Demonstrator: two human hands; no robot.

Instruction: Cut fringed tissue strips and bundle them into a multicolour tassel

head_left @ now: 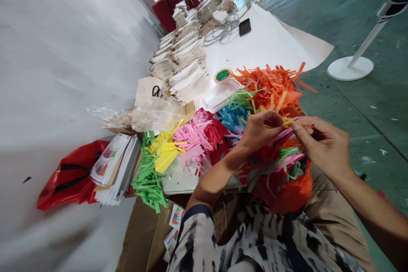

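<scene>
My left hand (262,131) and my right hand (327,143) meet over the front edge of the table, fingertips pinched close together. Between them shows a twist of yellow tissue paper (287,123); its far end is hidden by the fingers. Below my hands, red and orange tissue fringe (295,191) lies over my lap, mixed with green and pink strips. Just beyond them is a heap of orange tissue fringe (270,87). To the left lie blue (234,115), pink (195,136), yellow (165,151) and green (149,178) fringed tissue bunches.
A white tray (221,95) and a tape roll (222,75) sit behind the fringe. Stacked paper bundles (188,57) line the wall side. A phone (245,27) and coiled cable (223,32) lie farther back. Printed cards (114,165) are at left; a white stand (350,68) is right.
</scene>
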